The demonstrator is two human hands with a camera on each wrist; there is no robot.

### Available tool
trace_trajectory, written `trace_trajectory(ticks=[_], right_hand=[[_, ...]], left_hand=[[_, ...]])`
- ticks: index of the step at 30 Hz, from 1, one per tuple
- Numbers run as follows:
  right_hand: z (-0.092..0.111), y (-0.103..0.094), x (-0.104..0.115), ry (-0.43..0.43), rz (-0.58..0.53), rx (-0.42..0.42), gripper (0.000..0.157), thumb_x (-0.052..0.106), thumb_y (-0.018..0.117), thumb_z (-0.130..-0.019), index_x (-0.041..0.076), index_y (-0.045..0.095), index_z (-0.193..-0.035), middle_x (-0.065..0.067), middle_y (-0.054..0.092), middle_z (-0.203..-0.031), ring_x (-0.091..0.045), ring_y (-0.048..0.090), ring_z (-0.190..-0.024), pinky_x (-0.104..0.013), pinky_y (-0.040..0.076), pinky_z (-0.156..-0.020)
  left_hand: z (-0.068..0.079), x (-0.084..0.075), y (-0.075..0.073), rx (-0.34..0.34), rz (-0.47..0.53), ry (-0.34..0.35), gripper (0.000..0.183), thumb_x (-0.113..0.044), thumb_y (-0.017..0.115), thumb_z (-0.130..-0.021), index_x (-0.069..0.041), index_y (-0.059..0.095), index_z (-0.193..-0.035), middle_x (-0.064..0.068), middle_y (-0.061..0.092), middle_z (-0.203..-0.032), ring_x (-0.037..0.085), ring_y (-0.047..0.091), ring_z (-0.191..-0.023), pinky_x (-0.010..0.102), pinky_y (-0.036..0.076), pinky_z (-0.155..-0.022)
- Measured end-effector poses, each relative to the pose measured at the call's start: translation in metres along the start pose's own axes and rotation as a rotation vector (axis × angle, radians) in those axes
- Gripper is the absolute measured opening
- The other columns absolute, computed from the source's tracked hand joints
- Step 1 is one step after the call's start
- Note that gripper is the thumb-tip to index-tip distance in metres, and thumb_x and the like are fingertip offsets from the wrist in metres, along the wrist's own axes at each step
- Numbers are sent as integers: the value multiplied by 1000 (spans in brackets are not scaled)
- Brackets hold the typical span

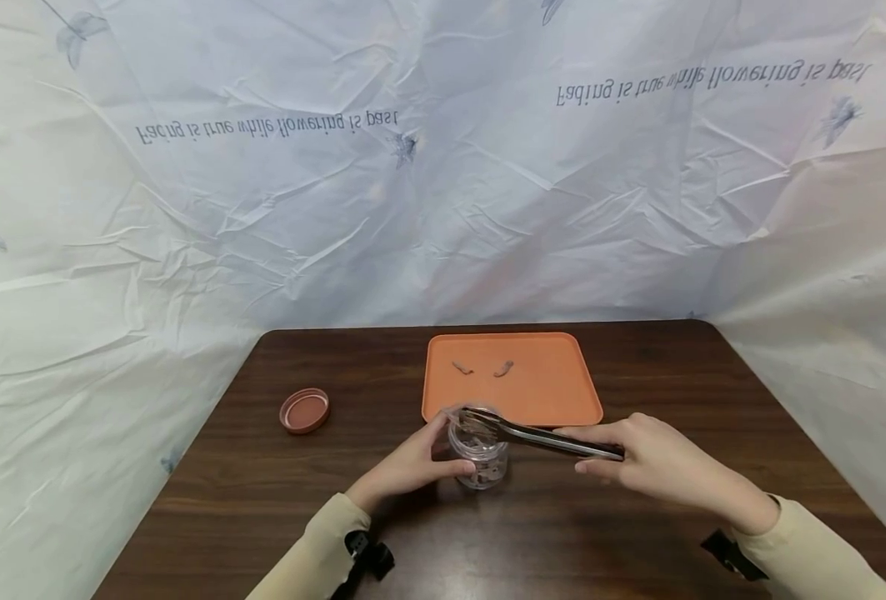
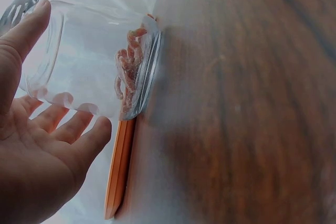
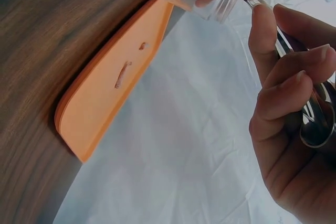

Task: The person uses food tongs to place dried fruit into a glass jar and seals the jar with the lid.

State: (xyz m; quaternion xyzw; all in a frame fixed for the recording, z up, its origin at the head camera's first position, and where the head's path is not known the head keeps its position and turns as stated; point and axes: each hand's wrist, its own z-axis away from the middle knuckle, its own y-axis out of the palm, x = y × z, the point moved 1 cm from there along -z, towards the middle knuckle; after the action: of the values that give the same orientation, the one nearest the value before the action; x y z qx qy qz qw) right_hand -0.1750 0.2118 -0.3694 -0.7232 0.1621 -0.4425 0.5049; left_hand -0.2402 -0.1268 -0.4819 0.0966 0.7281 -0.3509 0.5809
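Observation:
My left hand (image 1: 412, 465) grips a clear jar (image 1: 488, 471) near its top, with the thumb on the near side and fingers round the back. Several small curled pinkish-brown pieces (image 2: 128, 66), like dried shrimp, lie at the jar's bottom in the left wrist view. The right hand (image 1: 648, 458) holds metal tongs (image 1: 555, 439) by the handle end. Their slotted head (image 1: 480, 423) is over the jar's mouth. Two similar curled pieces, one on the left (image 1: 463, 367) and one on the right (image 1: 503, 368), rest on an orange tray (image 1: 548, 392).
The tray lies just behind the jar on a dark wooden table (image 1: 262, 500). To the left sits a round reddish-brown lid (image 1: 304, 411). White printed sheeting (image 1: 412, 208) hangs behind the table and along its sides.

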Motion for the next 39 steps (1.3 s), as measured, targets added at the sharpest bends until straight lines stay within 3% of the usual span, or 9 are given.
trace_trajectory(ticks=[5,9,22,32,39], right_hand=[[-3,1,-3,-18,14,22,47,45,66,-97,25,64,-139,21,36,-53,3,27,-47,-22,36,-56],[-5,2,-5,-6,12,18,48,47,66,-96,24,65,-138,21,42,-54,4,31,-47,-22,37,-55],[-8,1,-5,6,48,15,48,49,66,-96,23,66,-137,21,36,-53,3,30,-50,-23,37,-59],[-8,2,-5,-43,81,-30,46,47,68,-95,26,66,-136,25,44,-58,4,35,-53,-22,37,-59],[-8,2,-5,-25,63,-20,48,47,68,-95,24,66,-137,24,48,-60,4,37,-54,-22,37,-58]], left_hand=[[-1,0,1,0,-3,-5,82,-28,74,-94,-44,22,-156,-5,37,-155,17,37,-145,35,40,-113],[-1,0,0,4,-1,3,82,-26,75,-94,-43,23,-156,-5,40,-153,15,37,-144,34,41,-113],[-2,1,-1,2,4,15,81,-26,74,-95,-40,24,-157,-5,41,-153,16,36,-145,34,40,-113],[0,-3,-1,-31,-59,-25,89,-33,76,-93,-26,20,-162,-2,28,-162,18,37,-145,33,41,-112],[0,-4,0,-28,-58,-20,87,-34,76,-93,-36,20,-159,-2,28,-162,18,38,-144,33,41,-113]])
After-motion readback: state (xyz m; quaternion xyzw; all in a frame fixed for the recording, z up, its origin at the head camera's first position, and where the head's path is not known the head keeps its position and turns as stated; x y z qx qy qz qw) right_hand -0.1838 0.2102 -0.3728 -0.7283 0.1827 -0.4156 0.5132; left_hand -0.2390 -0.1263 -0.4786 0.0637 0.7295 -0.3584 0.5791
